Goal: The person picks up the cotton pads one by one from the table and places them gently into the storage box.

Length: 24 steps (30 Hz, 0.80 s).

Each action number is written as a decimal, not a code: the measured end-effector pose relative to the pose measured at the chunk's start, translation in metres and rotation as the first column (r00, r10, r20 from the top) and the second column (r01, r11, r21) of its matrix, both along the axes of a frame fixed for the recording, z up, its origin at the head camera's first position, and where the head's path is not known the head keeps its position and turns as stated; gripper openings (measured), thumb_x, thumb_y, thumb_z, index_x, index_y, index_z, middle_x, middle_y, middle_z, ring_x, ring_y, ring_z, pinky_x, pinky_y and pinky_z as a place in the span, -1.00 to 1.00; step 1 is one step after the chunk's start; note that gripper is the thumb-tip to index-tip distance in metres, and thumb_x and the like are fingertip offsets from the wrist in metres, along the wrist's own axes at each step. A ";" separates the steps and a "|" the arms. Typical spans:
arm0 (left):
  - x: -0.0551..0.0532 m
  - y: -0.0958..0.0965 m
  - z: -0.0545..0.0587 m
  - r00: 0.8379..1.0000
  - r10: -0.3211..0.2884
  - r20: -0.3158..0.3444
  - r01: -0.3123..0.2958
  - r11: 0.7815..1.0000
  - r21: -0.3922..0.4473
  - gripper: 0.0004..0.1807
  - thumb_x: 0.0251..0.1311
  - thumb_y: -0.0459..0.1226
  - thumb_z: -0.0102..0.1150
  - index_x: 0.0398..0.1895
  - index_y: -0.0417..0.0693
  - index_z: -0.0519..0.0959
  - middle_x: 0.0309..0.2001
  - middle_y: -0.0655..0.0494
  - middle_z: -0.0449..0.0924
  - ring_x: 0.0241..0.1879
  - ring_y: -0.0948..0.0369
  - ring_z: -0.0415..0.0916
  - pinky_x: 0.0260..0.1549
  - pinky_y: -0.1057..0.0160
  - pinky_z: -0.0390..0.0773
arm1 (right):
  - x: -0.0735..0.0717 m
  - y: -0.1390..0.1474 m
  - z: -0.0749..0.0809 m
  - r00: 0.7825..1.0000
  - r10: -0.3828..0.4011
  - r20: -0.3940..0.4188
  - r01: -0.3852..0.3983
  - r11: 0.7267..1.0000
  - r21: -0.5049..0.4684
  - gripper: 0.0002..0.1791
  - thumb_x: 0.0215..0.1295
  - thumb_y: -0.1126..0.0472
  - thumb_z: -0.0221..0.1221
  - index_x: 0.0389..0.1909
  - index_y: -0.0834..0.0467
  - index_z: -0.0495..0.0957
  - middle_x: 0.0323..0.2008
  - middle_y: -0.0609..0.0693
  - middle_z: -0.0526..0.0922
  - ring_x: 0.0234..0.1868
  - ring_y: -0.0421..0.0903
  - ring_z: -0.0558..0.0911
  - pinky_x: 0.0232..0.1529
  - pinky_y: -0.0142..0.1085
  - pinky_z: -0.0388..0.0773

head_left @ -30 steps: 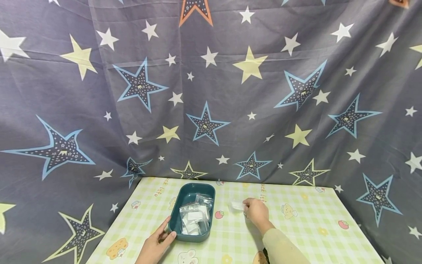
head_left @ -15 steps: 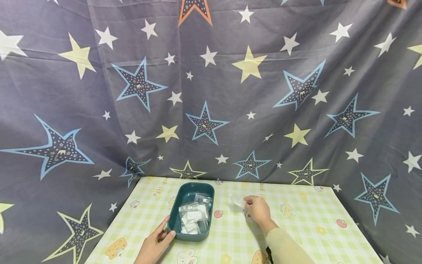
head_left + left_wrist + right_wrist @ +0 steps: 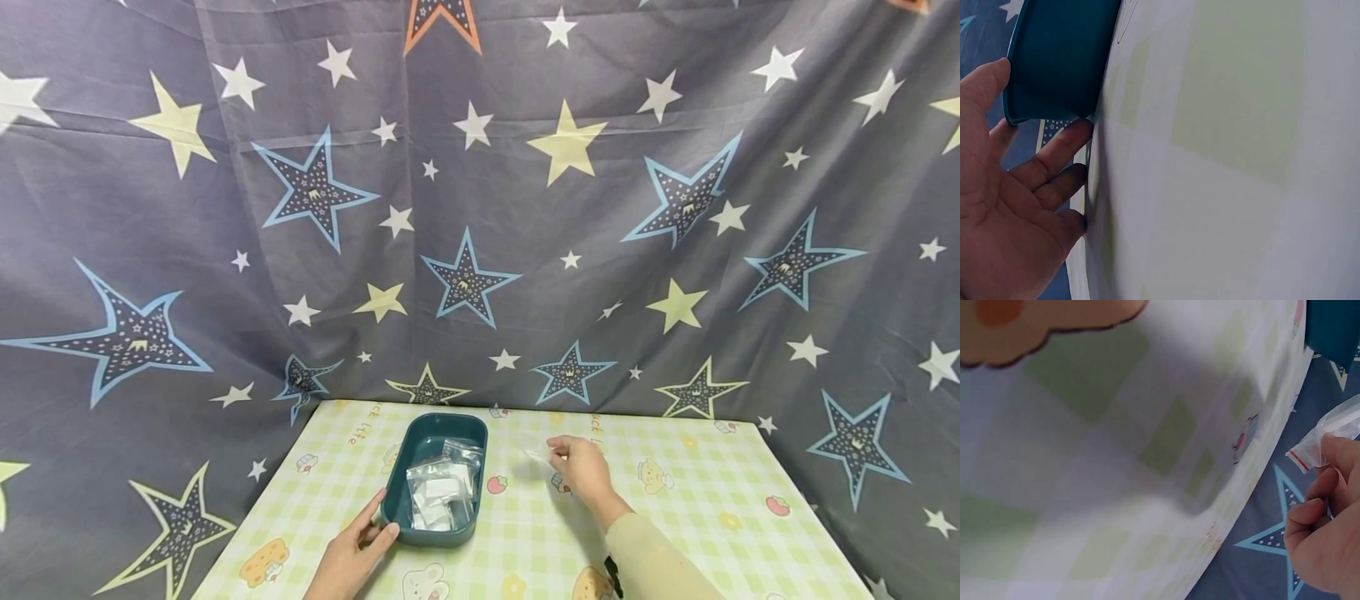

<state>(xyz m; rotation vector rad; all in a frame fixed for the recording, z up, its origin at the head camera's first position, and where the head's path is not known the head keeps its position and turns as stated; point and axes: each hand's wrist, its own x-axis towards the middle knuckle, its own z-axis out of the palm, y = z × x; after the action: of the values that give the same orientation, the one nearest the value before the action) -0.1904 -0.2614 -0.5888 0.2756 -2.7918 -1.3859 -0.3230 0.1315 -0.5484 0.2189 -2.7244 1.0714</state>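
A dark teal box [image 3: 444, 537] stands on the table with several small clear zip bags [image 3: 442, 490] inside. My left hand [image 3: 352, 554] is at its near left corner, thumb against the near side and forefinger on the left side. In the left wrist view the other fingers [image 3: 1063, 150] spread by the box wall, low near the tabletop. To the right of the box, my right hand [image 3: 583, 471] pinches a clear zip bag [image 3: 536, 452] between thumb and forefinger, held over the table. The right wrist view shows the bag [image 3: 1307, 453] with a red seal line and something white inside.
A green-and-white checked cloth [image 3: 705, 533] with cartoon prints covers the table. A grey star-patterned curtain [image 3: 525, 208] hangs right behind the table's far edge.
My right hand has lifted slightly and shifted a little left with the zip bag, which has tilted and looks thinner from above. My left hand and the box stay put.
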 end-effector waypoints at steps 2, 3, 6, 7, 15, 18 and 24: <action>0.000 0.000 0.000 1.000 0.000 -0.006 0.000 1.000 0.002 -0.15 0.39 0.28 0.26 0.68 0.29 0.31 -0.10 0.14 0.86 -0.01 0.13 0.76 0.22 -0.27 0.60 | 0.001 -0.004 0.003 1.000 0.013 -0.011 -0.014 1.000 -0.005 -0.75 0.39 0.28 0.40 0.05 0.15 0.80 -0.13 0.10 0.88 -0.46 -0.08 0.78 -0.33 -0.23 0.69; 0.000 0.000 0.000 1.000 0.001 -0.008 -0.001 1.000 0.002 -0.15 0.40 0.28 0.26 0.68 0.29 0.31 -0.10 0.14 0.86 -0.02 0.14 0.76 0.22 -0.27 0.60 | 0.002 -0.005 0.005 1.000 0.020 -0.015 -0.020 1.000 -0.005 -0.75 0.39 0.28 0.40 0.05 0.15 0.80 -0.13 0.09 0.88 -0.46 -0.08 0.78 -0.33 -0.22 0.69; 0.000 0.001 0.000 1.000 0.002 -0.013 -0.002 1.000 0.001 -0.15 0.39 0.27 0.27 0.67 0.28 0.31 -0.10 0.14 0.86 -0.02 0.14 0.76 0.22 -0.26 0.60 | 0.003 -0.011 0.009 0.998 0.036 -0.052 -0.035 0.999 0.015 -0.76 0.36 0.28 0.43 0.03 0.14 0.81 -0.17 0.05 0.88 -0.33 -0.06 0.80 -0.23 -0.16 0.72; 0.000 0.001 0.000 1.000 0.003 -0.014 -0.003 1.000 0.000 -0.15 0.39 0.27 0.27 0.67 0.28 0.31 -0.10 0.14 0.86 -0.03 0.14 0.76 0.22 -0.26 0.60 | 0.003 -0.013 0.010 0.997 0.037 -0.063 -0.035 0.999 0.021 -0.76 0.35 0.27 0.44 0.02 0.13 0.82 -0.19 0.03 0.88 -0.27 -0.06 0.80 -0.19 -0.14 0.72; 0.000 0.001 0.000 1.000 0.009 0.012 -0.009 1.000 0.003 -0.12 0.38 0.30 0.26 0.68 0.28 0.30 -0.09 0.13 0.85 -0.03 0.14 0.76 0.22 -0.28 0.59 | 0.006 -0.029 0.020 0.987 0.089 -0.137 -0.085 0.996 0.033 -0.76 0.29 0.28 0.48 -0.03 0.11 0.83 -0.25 -0.01 0.88 -0.29 -0.08 0.78 -0.27 -0.25 0.66; -0.001 0.001 0.000 1.000 0.009 0.021 -0.009 1.000 0.009 -0.12 0.37 0.31 0.26 0.68 0.29 0.30 -0.10 0.14 0.85 -0.04 0.15 0.75 0.20 -0.27 0.60 | 0.007 -0.036 0.023 0.978 0.119 -0.169 -0.113 0.993 0.046 -0.76 0.28 0.27 0.49 -0.04 0.12 0.83 -0.27 -0.01 0.88 -0.33 -0.10 0.76 -0.32 -0.30 0.62; 0.000 0.001 0.001 1.000 0.009 0.022 -0.009 1.000 0.014 -0.12 0.37 0.30 0.26 0.68 0.29 0.30 -0.11 0.15 0.84 -0.06 0.16 0.74 0.19 -0.26 0.61 | 0.010 -0.052 0.031 0.965 0.169 -0.201 -0.161 0.985 0.057 -0.77 0.28 0.26 0.49 -0.05 0.11 0.83 -0.28 -0.02 0.89 -0.38 -0.17 0.69 -0.37 -0.35 0.54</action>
<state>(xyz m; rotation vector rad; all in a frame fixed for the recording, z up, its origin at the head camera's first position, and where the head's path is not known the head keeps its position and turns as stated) -0.1907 -0.2601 -0.5874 0.3057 -2.7959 -1.4094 -0.3132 0.0792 -0.5179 0.5410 -2.5791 0.9746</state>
